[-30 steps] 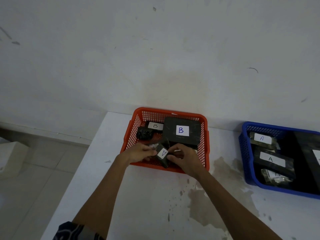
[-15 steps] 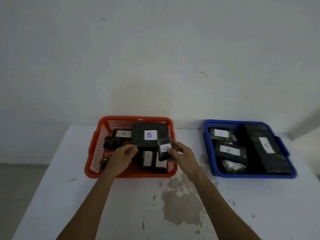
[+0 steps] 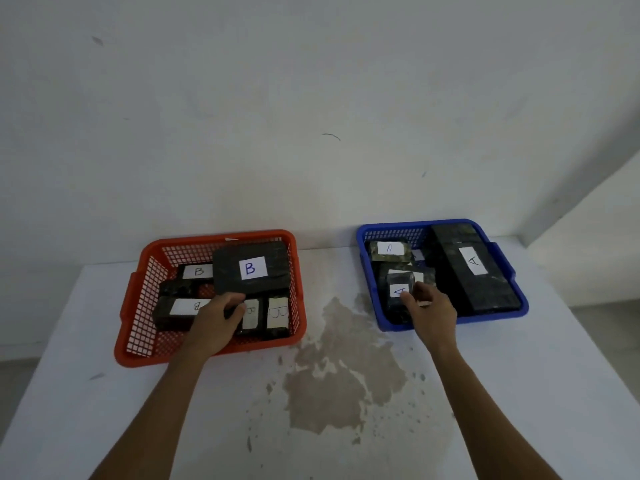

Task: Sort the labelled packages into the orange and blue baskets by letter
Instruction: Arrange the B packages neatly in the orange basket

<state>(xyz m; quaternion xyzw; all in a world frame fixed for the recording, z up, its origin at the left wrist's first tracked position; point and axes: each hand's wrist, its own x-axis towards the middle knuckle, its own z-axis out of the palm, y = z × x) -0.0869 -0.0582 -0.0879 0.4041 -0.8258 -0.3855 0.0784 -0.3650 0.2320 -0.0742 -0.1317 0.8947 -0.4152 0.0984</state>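
Step in hand: the person was placing a small A-labelled package into the blue basket, which judged from the labels took the A's, while the orange basket took the B's.
Blue basket: it stood to the right of the orange basket, well apart from it, with a long A package along its right side and another A package at its far left corner.
Orange basket: every label readable in it was a B, the large B package lying on top.
Right hand: it reached over the blue basket's near wall, fingers and thumb pinching the small A-labelled package, which sat low over the packages at the basket's near left.
Left hand: it lay over the orange basket's near side, fingers curled at the large B package's near edge; whether they gripped it could not be told.
Next move: probably releasing the package and drawing the right hand clear without dragging its neighbours.
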